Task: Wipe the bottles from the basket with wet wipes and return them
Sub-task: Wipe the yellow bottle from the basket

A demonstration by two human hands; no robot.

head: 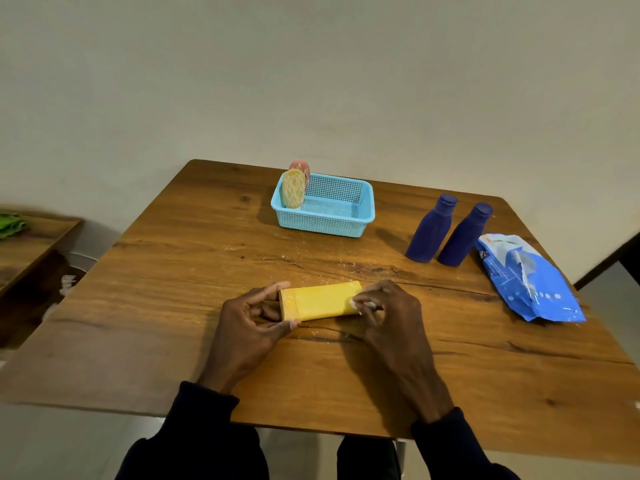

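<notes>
- A wooden table (173, 271) with dark grain and cracks stands against a plain pale wall (311, 64).
- On the near middle of the table a yellow bottle (320, 301) lies on its side, its length running left to right.
- The left hand (247, 323) grips the bottle's left end, with the thumb on the near edge and a finger along the far edge.
- The right hand (391, 313) has its fingers curled round a white wet wipe (360, 304) and presses it against the bottle's right end.
- Pale specks are scattered on the wood around the bottle.
- Both wrists wear dark sleeves.
- Farther back, a light blue mesh basket (367, 209) sits well apart from the hands.
- 2 bottles stand upright at the basket's left end: a cream bottle (293, 188) in front and a pink bottle (300, 166) just behind it.
- To the right of the basket stands a dark blue bottle (431, 230), capped and upright, with a second dark blue bottle (464, 237) just beside it.
- Just beside those 2, by the table's right edge, lies a blue wipes pack (530, 282), crumpled, with white showing at its opening.
- Off to the far left is a lower side table (31, 244) with a green cloth (12, 225) on it.
</notes>
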